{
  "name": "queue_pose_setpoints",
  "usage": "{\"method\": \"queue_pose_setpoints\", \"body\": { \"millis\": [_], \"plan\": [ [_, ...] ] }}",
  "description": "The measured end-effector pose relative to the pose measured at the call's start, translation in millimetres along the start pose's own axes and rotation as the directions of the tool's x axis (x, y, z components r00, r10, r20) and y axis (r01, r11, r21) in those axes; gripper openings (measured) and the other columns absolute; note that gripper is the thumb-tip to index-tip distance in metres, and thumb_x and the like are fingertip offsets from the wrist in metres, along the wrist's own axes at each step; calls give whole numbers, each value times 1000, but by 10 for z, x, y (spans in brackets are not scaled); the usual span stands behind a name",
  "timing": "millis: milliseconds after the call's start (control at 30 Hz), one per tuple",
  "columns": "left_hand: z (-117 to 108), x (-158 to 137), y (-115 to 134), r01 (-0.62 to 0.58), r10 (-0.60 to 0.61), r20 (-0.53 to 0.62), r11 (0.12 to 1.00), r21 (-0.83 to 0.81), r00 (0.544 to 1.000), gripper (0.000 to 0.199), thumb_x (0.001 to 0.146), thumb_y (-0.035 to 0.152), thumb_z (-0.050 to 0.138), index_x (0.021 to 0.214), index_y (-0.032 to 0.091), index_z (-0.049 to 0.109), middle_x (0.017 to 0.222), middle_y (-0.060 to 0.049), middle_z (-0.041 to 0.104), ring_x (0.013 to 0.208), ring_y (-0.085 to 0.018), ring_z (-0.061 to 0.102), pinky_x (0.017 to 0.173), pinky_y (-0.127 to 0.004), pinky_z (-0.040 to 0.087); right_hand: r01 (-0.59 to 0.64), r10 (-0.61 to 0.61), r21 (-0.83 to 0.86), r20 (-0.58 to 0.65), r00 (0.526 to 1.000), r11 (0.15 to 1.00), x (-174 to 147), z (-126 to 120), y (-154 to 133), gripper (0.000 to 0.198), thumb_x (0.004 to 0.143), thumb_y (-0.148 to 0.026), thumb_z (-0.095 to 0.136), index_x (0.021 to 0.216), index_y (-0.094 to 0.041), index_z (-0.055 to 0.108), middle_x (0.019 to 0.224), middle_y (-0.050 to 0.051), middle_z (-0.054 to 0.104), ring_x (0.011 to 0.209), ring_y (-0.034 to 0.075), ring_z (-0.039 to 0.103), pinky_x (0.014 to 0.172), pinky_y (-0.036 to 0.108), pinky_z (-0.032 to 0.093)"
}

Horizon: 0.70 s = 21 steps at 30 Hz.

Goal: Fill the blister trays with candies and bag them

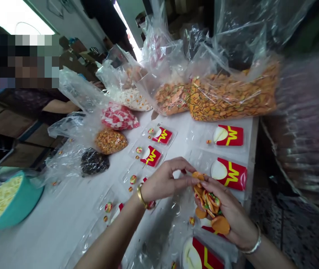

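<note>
My right hand (233, 209) is cupped around a handful of small orange discs (220, 225), some with red, green and white layers like miniature burgers. Above them, my left hand (166, 177) reaches across with thumb and forefinger pinched on an orange disc (197, 175) at the top of the handful. Underneath and beside the hands lie clear plastic packs holding red fries-style cartons (233, 173) with a yellow W. Small burger-like pieces (133, 179) sit in several of these packs.
Clear bags stand along the back of the white table (64, 224), one of orange pieces (232, 97), another of red-and-white pieces (120, 116). A teal bowl (30, 198) of pale yellow strips is at the left. Across the table is another person (33, 101).
</note>
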<state>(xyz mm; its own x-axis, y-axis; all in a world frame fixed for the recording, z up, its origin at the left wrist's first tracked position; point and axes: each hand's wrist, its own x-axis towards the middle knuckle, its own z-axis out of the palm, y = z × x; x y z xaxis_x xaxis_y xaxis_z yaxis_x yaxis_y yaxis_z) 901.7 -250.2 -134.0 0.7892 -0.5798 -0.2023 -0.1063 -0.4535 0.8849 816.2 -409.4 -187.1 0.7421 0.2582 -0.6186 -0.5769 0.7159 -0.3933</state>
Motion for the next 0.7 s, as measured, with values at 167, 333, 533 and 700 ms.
{"method": "queue_pose_setpoints", "body": {
  "millis": [167, 333, 533, 700],
  "plan": [
    [317, 91, 53, 31, -45, -119, 992, -122, 992, 17, 86, 36, 56, 86, 19, 61, 83, -4, 64, 77, -14, 57, 71, -26, 44, 47, -47, 11, 1, 999, 999, -44, -49, -93, 28, 70, -38, 74, 91, -21, 70, 82, 1, 67, 65, 13, 59, 56, 22, 46],
    [310, 665, -88, -42, 105, -344, 981, 187, 933, 15, 90, 33, 49, 88, 20, 56, 77, -2, 61, 71, -14, 54, 68, -26, 41, 23, -29, 117, 50, 998, 993, -112, -159, -186, 25, 77, -37, 68, 93, -19, 71, 78, 3, 65, 60, 11, 55, 54, 20, 44],
    [304, 1317, -269, -26, 302, -237, 665, 746, 923, 21, 91, 24, 41, 91, 20, 61, 92, -8, 58, 83, -20, 53, 75, -31, 38, -33, -15, 314, 148, 989, 949, -220, -258, -336, 25, 81, -35, 59, 94, -18, 71, 84, 5, 66, 52, 8, 48, 48, 19, 39],
    [385, 1394, -356, -84, 253, -65, 539, 838, 965, 23, 90, 18, 40, 94, 18, 63, 94, -10, 56, 85, -20, 51, 78, -34, 38, -69, 12, 390, 147, 989, 918, -232, -346, -409, 25, 80, -31, 57, 96, -18, 71, 81, 5, 65, 53, 9, 47, 46, 19, 39]
  ]
}}
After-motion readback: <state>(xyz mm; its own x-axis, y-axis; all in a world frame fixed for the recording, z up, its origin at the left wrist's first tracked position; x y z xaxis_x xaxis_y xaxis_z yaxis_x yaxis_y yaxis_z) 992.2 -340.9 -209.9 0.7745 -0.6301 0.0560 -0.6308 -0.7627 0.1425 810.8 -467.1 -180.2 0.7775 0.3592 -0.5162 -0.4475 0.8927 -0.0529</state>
